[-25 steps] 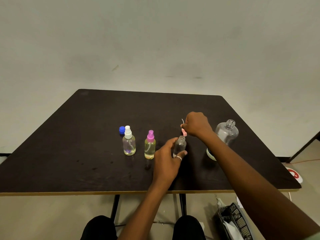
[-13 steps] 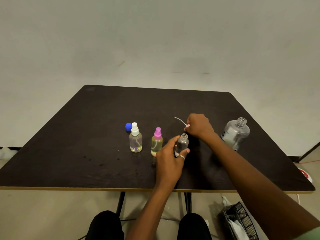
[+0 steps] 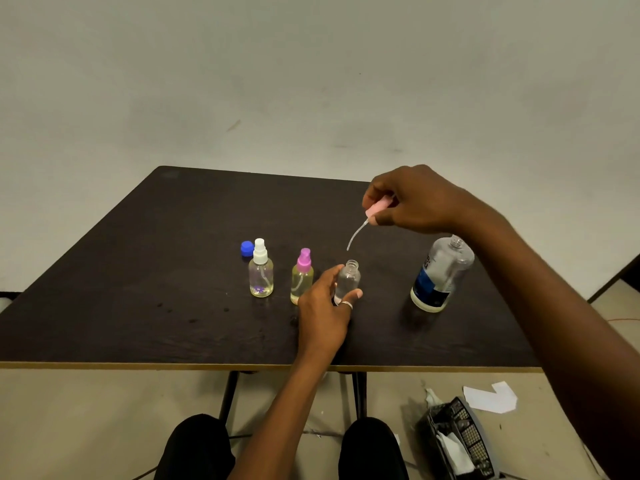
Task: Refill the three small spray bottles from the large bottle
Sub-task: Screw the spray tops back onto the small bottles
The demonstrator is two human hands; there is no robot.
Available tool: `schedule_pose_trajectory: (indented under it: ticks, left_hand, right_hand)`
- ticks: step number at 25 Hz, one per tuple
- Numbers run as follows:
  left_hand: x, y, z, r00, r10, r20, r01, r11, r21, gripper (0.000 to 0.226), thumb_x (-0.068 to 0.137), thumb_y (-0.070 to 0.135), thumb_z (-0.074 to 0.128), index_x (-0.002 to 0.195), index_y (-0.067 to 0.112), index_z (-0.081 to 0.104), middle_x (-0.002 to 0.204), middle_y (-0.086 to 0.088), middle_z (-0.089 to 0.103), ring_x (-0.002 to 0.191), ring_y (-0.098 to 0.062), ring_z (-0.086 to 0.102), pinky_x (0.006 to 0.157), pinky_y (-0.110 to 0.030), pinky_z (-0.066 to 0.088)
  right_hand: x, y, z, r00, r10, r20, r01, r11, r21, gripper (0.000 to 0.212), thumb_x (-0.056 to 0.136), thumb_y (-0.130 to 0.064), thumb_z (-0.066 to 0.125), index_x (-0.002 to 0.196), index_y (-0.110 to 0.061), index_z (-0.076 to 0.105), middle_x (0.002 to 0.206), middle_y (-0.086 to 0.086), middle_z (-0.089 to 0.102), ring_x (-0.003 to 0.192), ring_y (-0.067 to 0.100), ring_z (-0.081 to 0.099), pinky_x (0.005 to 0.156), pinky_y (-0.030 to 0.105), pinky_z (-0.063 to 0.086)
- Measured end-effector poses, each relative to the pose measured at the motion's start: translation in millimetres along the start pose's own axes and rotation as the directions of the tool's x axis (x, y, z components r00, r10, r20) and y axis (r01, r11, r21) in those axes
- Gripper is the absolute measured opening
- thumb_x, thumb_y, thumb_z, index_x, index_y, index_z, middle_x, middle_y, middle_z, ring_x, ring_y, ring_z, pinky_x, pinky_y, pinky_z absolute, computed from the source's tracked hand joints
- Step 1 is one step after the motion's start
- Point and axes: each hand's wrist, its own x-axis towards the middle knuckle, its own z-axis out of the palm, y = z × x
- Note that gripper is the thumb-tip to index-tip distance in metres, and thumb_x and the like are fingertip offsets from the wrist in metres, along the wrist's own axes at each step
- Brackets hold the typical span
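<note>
Three small bottles stand in a row on the dark table. The white-capped spray bottle and the purple-capped spray bottle hold yellowish liquid. My left hand grips the third small bottle, which is uncapped and looks nearly empty. Above it, my right hand pinches its pink spray head, the thin dip tube hanging down toward the open neck. The large clear bottle with a blue label stands uncapped at the right.
A blue cap lies behind the white-capped bottle. On the floor to the right sit a black mesh basket with paper in it and a white paper scrap. My knees show under the table's front edge.
My right hand has lifted the pink spray head up and away from the small bottle, pulling the tube clear of its neck. The left hand keeps holding the bottle.
</note>
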Motion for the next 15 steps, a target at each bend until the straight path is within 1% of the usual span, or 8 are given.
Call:
schedule_pose_trajectory:
  ticks: [1, 4, 9, 12, 15]
  left_hand:
    - [0, 0, 0, 1.000, 0.006, -0.001, -0.006, 1.000, -0.007, 0.053, 0.082, 0.022, 0.080, 0.131, 0.024, 0.060, 0.119, 0.010, 0.069, 0.108, 0.001, 0.064, 0.095, -0.024, 0.054]
    - [0, 0, 0, 1.000, 0.016, -0.010, -0.016, 1.000, -0.008, 0.052, 0.082, 0.020, 0.080, 0.130, 0.023, 0.061, 0.118, 0.010, 0.070, 0.107, 0.001, 0.065, 0.093, -0.024, 0.055]
    - [-1, 2, 0, 1.000, 0.021, -0.008, -0.021, 1.000, -0.022, 0.051, 0.081, 0.018, 0.080, 0.128, 0.024, 0.062, 0.112, 0.014, 0.069, 0.102, 0.007, 0.064, 0.091, -0.019, 0.054]
    - [-1, 3, -1, 1.000, 0.014, -0.002, -0.014, 1.000, -0.013, 0.052, 0.082, 0.019, 0.080, 0.130, 0.025, 0.060, 0.116, 0.012, 0.070, 0.106, 0.003, 0.064, 0.091, -0.018, 0.053]
    - [-1, 1, -1, 1.000, 0.024, 0.006, -0.024, 1.000, -0.011, 0.051, 0.083, 0.021, 0.079, 0.130, 0.025, 0.060, 0.115, 0.012, 0.070, 0.105, 0.002, 0.064, 0.090, -0.017, 0.052]
  right_hand:
    - [-3, -3, -6, 1.000, -0.015, 0.001, 0.015, 1.000, -0.001, 0.022, 0.081, -0.022, 0.076, 0.102, -0.025, 0.070, 0.096, -0.011, 0.064, 0.086, 0.007, 0.058, 0.068, 0.018, 0.043]
    - [-9, -12, -16, 0.999, -0.044, 0.015, 0.044, 0.999, -0.012, 0.023, 0.081, -0.021, 0.077, 0.102, -0.026, 0.070, 0.097, -0.011, 0.065, 0.088, 0.008, 0.060, 0.075, 0.024, 0.049]
    - [-9, -17, -5, 0.996, -0.062, 0.066, 0.065, 0.997, -0.039, 0.022, 0.081, -0.019, 0.076, 0.101, -0.026, 0.070, 0.095, -0.012, 0.064, 0.087, 0.007, 0.060, 0.074, 0.023, 0.048]
    - [-8, -17, 12, 0.991, -0.068, 0.115, 0.074, 0.996, -0.043, 0.022, 0.082, -0.018, 0.075, 0.100, -0.026, 0.069, 0.095, -0.013, 0.063, 0.087, 0.006, 0.060, 0.072, 0.020, 0.045]
    - [-7, -17, 29, 0.986, -0.079, 0.146, 0.088, 0.995, -0.051, 0.024, 0.082, -0.014, 0.073, 0.103, -0.024, 0.069, 0.098, -0.011, 0.064, 0.089, 0.007, 0.060, 0.075, 0.022, 0.046]
